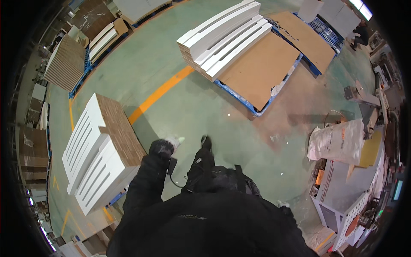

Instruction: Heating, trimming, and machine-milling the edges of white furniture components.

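My left hand, in a pale glove with a greenish fingertip stretched out, hangs ahead of my body over the floor. It appears to hold nothing. Nearest to it, on the left, stands a stack of white slotted panels with brown layered edges, apart from the hand. A small dark device with a cable hangs below my left wrist. My right hand is low at my right side; only a bit of its light glove shows past the sleeve, and its fingers are hidden.
Ahead, white boards are stacked beside a brown sheet on a blue pallet. At right stand a grey machine and a clear plastic bag. Another person is at the far right. An orange line crosses the green floor.
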`<state>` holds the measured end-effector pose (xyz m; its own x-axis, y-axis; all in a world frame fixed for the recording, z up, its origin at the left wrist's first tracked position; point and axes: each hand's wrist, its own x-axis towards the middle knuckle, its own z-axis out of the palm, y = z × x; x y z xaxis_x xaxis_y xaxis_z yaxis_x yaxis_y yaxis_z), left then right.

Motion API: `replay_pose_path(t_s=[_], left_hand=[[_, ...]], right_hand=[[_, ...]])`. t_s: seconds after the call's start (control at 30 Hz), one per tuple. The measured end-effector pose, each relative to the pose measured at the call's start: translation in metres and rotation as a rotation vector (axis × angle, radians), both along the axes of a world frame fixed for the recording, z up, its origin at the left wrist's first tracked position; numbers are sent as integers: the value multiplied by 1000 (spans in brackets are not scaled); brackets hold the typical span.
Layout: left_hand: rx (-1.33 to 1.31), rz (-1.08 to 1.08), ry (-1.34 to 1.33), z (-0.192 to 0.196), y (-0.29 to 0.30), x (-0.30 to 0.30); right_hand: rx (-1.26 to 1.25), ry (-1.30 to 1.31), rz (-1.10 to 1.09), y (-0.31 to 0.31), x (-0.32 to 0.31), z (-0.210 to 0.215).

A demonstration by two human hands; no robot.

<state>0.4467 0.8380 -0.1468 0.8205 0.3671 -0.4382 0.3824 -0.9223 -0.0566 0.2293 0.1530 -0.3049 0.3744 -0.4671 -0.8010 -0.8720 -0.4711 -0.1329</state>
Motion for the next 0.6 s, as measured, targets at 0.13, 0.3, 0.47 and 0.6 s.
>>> replay_pose_path(t_s=[0.13,0.3,0.47,0.6], left_hand=[[-432,-93,51,-48,-26,224],[-440,-132,61,-128,-19,478],[-509,-29,129,-200,-60,674],[-508,175,223,-267,-38,754]], right_hand=[[0,-79,-148,7,20,-8],[-117,-146,-453,110,155,59],[-119,-212,-242,187,157,108],[-19,41,-522,259,295,189]])
